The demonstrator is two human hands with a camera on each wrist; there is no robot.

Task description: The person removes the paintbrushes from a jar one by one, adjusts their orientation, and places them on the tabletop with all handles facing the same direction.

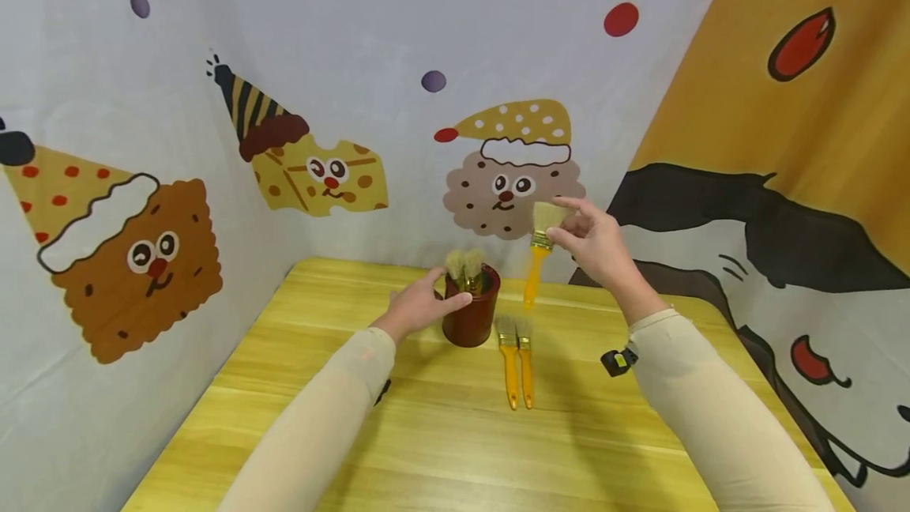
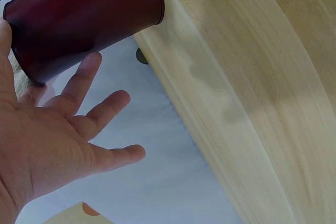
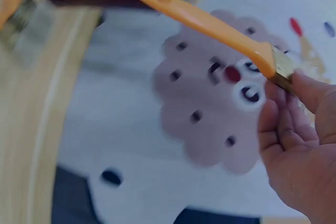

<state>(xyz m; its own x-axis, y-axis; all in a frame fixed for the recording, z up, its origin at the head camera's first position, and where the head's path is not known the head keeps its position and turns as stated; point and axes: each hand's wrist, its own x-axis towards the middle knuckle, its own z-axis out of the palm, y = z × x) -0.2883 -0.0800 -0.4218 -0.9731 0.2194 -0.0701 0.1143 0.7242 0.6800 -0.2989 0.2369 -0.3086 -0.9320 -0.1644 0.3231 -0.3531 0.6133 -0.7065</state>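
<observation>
Held brush point(image 1: 538, 255): raised to the right of the cup point(image 1: 469, 326) and apart from it, bristles up, handle slanting down; pale bristles, brassy metal band, yellow-orange handle.
Right hand point(image 1: 596, 242): right of the cup, pinching the brush around band and bristles, thumb against fingers.
Right wrist view: showing the hole near the handle's tip, not discernible from the head; bristles mostly hidden there.
Cup: dark red, upright on the wood-grain table point(image 1: 426, 433).
Brushes in the cup point(image 1: 473, 267): bristles uppermost, above the rim.
Left hand point(image 1: 419, 306): left of the cup, thumb by the rim, fingers spread and nearly straight.
Left wrist view: showing ring and little fingers clear of the cup, hidden from the head.
Two loose brushes point(image 1: 511, 366): side by side, right of and nearer than the cup.
Patterned cloth point(image 1: 355, 46): behind the cup.
</observation>
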